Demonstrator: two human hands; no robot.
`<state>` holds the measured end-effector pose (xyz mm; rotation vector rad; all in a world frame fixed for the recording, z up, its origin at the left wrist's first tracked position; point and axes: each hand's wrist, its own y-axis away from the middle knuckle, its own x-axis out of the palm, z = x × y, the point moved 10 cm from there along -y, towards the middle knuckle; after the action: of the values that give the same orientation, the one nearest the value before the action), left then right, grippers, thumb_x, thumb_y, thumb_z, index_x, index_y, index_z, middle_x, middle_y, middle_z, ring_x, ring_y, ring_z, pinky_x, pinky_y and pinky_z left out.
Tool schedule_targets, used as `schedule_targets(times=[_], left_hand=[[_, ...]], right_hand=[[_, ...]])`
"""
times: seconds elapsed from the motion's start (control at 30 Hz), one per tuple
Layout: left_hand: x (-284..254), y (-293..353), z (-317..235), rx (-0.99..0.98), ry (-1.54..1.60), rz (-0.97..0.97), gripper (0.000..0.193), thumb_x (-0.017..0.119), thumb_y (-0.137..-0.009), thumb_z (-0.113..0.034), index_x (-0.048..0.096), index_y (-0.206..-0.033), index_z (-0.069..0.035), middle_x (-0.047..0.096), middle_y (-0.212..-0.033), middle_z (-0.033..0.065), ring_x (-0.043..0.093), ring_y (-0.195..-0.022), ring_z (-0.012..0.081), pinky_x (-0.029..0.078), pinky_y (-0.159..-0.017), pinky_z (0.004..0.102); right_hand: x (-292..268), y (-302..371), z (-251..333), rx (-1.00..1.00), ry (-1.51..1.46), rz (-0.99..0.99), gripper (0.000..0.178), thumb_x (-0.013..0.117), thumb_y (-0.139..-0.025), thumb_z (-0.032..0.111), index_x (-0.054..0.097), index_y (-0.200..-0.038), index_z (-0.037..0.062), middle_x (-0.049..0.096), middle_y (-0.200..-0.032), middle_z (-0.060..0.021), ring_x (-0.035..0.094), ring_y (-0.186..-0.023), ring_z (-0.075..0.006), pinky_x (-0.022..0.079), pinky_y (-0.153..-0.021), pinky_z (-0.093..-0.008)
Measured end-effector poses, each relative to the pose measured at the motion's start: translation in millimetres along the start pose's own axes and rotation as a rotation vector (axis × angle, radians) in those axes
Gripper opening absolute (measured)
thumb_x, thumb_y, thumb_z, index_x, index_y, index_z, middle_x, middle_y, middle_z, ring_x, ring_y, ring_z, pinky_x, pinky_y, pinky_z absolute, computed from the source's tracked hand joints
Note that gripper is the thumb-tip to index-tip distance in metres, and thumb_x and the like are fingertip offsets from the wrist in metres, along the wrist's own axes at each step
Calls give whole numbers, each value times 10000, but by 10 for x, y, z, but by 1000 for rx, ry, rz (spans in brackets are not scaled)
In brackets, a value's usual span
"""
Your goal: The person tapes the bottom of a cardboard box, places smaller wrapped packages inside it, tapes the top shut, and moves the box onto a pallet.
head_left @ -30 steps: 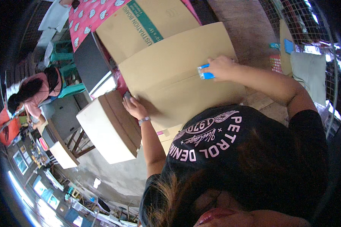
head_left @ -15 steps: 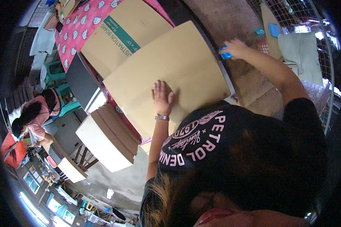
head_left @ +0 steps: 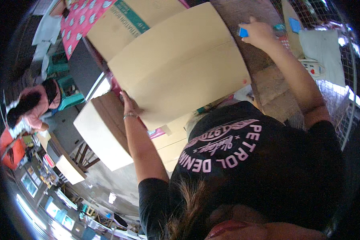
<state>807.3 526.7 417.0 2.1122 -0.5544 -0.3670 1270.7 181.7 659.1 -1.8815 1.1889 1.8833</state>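
Observation:
A large flat piece of brown cardboard (head_left: 184, 68) lies before me, partly over another cardboard piece (head_left: 116, 34) with a green printed band. My left hand (head_left: 130, 105) is at its left near edge, thumb toward the top face and fingers along the side, gripping that edge. To the right, beyond the cardboard's right edge, my right hand (head_left: 260, 35) is raised and closed round a small blue object (head_left: 243, 32) with a dark end; its exact kind is not clear. More cardboard (head_left: 174, 144) shows beneath the near edge, close to my body.
A pink patterned cloth (head_left: 82, 24) covers the surface at the far left. A pale box-like block (head_left: 102, 134) stands left of my left forearm. Further left, a person in pink (head_left: 38, 102) bends near green plastic chairs (head_left: 70, 94). Wire mesh and a pale cloth (head_left: 322, 56) are on the right.
My left hand has moved from flat on the cardboard's middle to its left edge. My right hand has lifted slightly up and right with the blue object. The cardboard has shifted, baring cardboard beneath.

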Motion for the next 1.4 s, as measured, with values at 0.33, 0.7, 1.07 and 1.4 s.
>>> schedule_targets(times=[0.33, 0.7, 1.07, 1.4], left_hand=[[414, 1450, -378, 628, 347, 86, 497, 493, -902, -358, 452, -1223, 19, 530, -1156, 76, 511, -1022, 165, 421, -852, 342], [-716, 812, -35, 716, -847, -639, 442, 608, -753, -41, 519, -1178, 38, 590, -1040, 256, 588, -934, 383, 461, -816, 414], [-193, 218, 396, 262, 232, 87, 587, 418, -896, -513, 521, -1203, -24, 561, -1178, 111, 531, -1069, 265, 414, -911, 367], [244, 740, 854, -17, 430, 121, 608, 314, -914, -508, 436, -1288, -45, 533, -1227, 103, 512, -1109, 247, 386, -954, 382]], right_hand=[[-421, 850, 3774, -637, -1110, -259, 606, 549, -754, -22, 392, -1324, 112, 395, -1257, -214, 457, -1111, -371, 356, -976, -390], [352, 690, 2931, -431, -1022, -236, 528, 598, -777, 57, 437, -1279, 79, 475, -1254, -166, 421, -1198, -315, 328, -1021, -379], [2000, 158, -182, 495, -1367, -11, 739, 471, -845, 547, 292, -1383, 72, 268, -1435, -152, 259, -1317, -278, 214, -1066, -384], [2366, -652, 206, 502, -1699, 529, 740, 396, -872, 572, 280, -1386, 53, 275, -1437, -119, 279, -1313, -232, 234, -1060, -389]])
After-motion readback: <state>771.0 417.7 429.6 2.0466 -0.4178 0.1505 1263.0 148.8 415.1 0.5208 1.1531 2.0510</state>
